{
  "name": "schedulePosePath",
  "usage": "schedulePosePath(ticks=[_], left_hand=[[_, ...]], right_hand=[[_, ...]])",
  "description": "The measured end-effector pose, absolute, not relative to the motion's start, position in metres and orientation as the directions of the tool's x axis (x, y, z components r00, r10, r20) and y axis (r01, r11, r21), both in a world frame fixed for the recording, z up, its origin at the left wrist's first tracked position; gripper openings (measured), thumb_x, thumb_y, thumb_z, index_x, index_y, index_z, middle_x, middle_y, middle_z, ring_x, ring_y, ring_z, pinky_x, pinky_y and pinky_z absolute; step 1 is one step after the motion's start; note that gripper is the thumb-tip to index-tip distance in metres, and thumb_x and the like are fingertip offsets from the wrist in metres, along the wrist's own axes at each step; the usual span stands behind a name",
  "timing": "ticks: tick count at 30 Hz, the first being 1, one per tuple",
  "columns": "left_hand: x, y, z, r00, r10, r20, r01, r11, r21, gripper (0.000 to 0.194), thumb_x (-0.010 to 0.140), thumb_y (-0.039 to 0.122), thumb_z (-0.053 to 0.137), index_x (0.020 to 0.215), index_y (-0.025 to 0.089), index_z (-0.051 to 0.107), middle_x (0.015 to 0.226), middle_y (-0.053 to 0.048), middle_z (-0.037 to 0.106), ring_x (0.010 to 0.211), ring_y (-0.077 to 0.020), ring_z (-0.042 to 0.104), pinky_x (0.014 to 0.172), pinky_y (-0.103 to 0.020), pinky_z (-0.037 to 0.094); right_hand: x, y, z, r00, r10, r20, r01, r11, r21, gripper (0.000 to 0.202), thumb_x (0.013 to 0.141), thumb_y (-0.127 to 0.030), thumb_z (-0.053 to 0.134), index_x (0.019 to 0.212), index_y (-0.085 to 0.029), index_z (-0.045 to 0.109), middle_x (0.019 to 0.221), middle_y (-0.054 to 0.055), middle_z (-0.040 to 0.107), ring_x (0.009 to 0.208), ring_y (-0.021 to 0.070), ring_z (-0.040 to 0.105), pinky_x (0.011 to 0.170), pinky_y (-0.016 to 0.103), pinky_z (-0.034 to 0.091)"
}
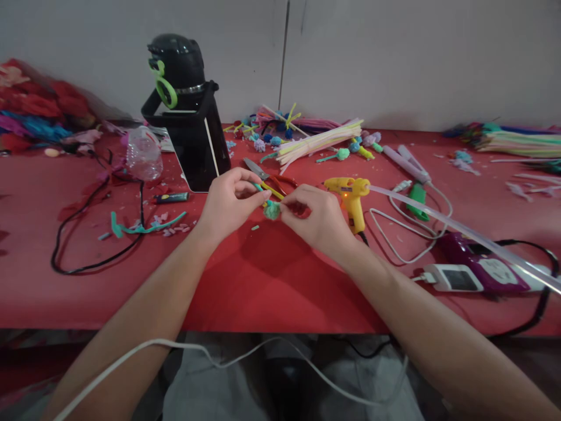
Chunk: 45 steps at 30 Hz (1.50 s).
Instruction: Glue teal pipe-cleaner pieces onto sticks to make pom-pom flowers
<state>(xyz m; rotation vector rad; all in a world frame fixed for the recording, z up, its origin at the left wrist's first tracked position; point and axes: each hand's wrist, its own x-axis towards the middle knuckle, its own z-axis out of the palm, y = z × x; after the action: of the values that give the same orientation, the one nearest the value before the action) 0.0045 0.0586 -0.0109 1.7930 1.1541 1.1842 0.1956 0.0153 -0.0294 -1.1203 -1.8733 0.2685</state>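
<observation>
A small green fuzzy piece [272, 210] is between my two hands above the red table [272, 280]. My left hand [236, 202] pinches a green stem joined to it, thumb and forefinger together. On the piece's right side, the closed fingertips of my right hand [311, 213] grip its edge. Scissors [256, 169] with a dark blade lie just behind my hands, beside red-handled pliers [284, 184]. A yellow glue gun [350, 193] with a long clear glue stick lies right of my right hand, its small orange light lit.
A tall black flask [193, 128] in a stand is behind my left hand. Pale fuzzy stems [319, 143] lie at the back. A purple power strip [482, 263], white cables and a white plug-in unit [451, 278] are at right. A black cord [65, 222] loops at left.
</observation>
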Motion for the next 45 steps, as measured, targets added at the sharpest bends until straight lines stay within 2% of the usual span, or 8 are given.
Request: schedulePosePath(ticks=[20, 22, 25, 29, 31, 34, 38, 45], left_hand=[[0.0022, 0.0614, -0.0099, 0.151, 0.942, 0.301, 0.279, -0.332, 0.901, 0.025, 0.072, 0.023, 0.083, 0.087, 0.018, 0.065, 0.07, -0.001, 0.073, 0.065, -0.0174, 0.071, 0.059, -0.027, 0.057], [0.0011, 0.0626, -0.0101, 0.139, 0.935, 0.326, 0.279, -0.352, 0.893, 0.025, 0.073, 0.022, 0.083, 0.089, 0.019, 0.065, 0.071, 0.0, 0.072, 0.066, -0.017, 0.07, 0.061, -0.028, 0.057], [0.0008, 0.0625, -0.0082, 0.122, 0.922, 0.367, 0.265, -0.387, 0.883, 0.026, 0.073, 0.021, 0.082, 0.089, 0.021, 0.062, 0.071, 0.001, 0.071, 0.07, -0.018, 0.071, 0.069, -0.031, 0.06], [0.0021, 0.0595, -0.0047, 0.125, 0.907, 0.402, 0.274, -0.421, 0.865, 0.027, 0.074, 0.022, 0.082, 0.09, 0.022, 0.061, 0.075, 0.001, 0.071, 0.075, -0.0189, 0.072, 0.076, -0.034, 0.062], [0.0029, 0.058, -0.0039, 0.138, 0.901, 0.412, 0.284, -0.435, 0.855, 0.027, 0.074, 0.022, 0.082, 0.091, 0.022, 0.061, 0.077, 0.001, 0.07, 0.076, -0.0189, 0.073, 0.077, -0.033, 0.062], [0.0036, 0.0569, -0.0039, 0.154, 0.898, 0.412, 0.279, -0.44, 0.854, 0.027, 0.075, 0.023, 0.082, 0.09, 0.022, 0.06, 0.078, 0.001, 0.07, 0.078, -0.0193, 0.073, 0.078, -0.034, 0.062], [0.0031, 0.0573, -0.0048, 0.166, 0.898, 0.408, 0.273, -0.439, 0.856, 0.028, 0.074, 0.023, 0.083, 0.089, 0.023, 0.059, 0.077, 0.002, 0.07, 0.076, -0.0194, 0.073, 0.078, -0.035, 0.062], [0.0008, 0.0581, -0.0061, 0.194, 0.882, 0.43, 0.247, -0.468, 0.848, 0.027, 0.075, 0.024, 0.083, 0.089, 0.023, 0.06, 0.077, 0.002, 0.071, 0.076, -0.0187, 0.073, 0.077, -0.034, 0.062]], right_hand=[[0.1982, 0.0153, -0.0323, -0.286, 0.68, 0.675, 0.643, 0.659, -0.391, 0.017, 0.092, -0.018, 0.06, 0.079, -0.021, 0.072, 0.089, 0.008, 0.067, 0.081, 0.0207, 0.063, 0.078, 0.037, 0.054], [0.1983, 0.0139, -0.0314, -0.235, 0.705, 0.669, 0.625, 0.637, -0.452, 0.014, 0.09, -0.018, 0.062, 0.081, -0.02, 0.073, 0.09, 0.009, 0.068, 0.082, 0.0208, 0.064, 0.078, 0.037, 0.055], [0.1983, 0.0132, -0.03, -0.078, 0.81, 0.581, 0.506, 0.534, -0.677, 0.006, 0.087, -0.021, 0.067, 0.086, -0.02, 0.073, 0.091, 0.008, 0.07, 0.082, 0.0209, 0.067, 0.078, 0.037, 0.057], [0.1957, 0.0173, -0.0318, 0.004, 0.965, 0.262, 0.106, 0.26, -0.96, 0.012, 0.088, -0.032, 0.069, 0.091, -0.021, 0.067, 0.086, 0.006, 0.074, 0.08, 0.0211, 0.073, 0.078, 0.038, 0.062], [0.1931, 0.0193, -0.0335, -0.046, 0.988, 0.147, -0.052, 0.145, -0.988, 0.018, 0.087, -0.038, 0.072, 0.091, -0.021, 0.066, 0.086, 0.005, 0.074, 0.081, 0.0211, 0.074, 0.081, 0.039, 0.063], [0.1897, 0.0195, -0.0355, -0.096, 0.991, 0.091, -0.128, 0.079, -0.989, 0.027, 0.081, -0.043, 0.08, 0.091, -0.021, 0.068, 0.089, 0.006, 0.075, 0.084, 0.0209, 0.074, 0.085, 0.039, 0.064], [0.1897, 0.0184, -0.0374, -0.083, 0.986, 0.148, -0.057, 0.143, -0.988, 0.034, 0.075, -0.048, 0.085, 0.091, -0.021, 0.07, 0.09, 0.005, 0.075, 0.085, 0.0205, 0.073, 0.084, 0.038, 0.062], [0.1958, 0.0182, -0.0366, -0.119, 0.966, 0.23, 0.038, 0.236, -0.971, 0.038, 0.079, -0.055, 0.082, 0.09, -0.021, 0.071, 0.09, 0.005, 0.075, 0.083, 0.0195, 0.07, 0.082, 0.036, 0.059]])
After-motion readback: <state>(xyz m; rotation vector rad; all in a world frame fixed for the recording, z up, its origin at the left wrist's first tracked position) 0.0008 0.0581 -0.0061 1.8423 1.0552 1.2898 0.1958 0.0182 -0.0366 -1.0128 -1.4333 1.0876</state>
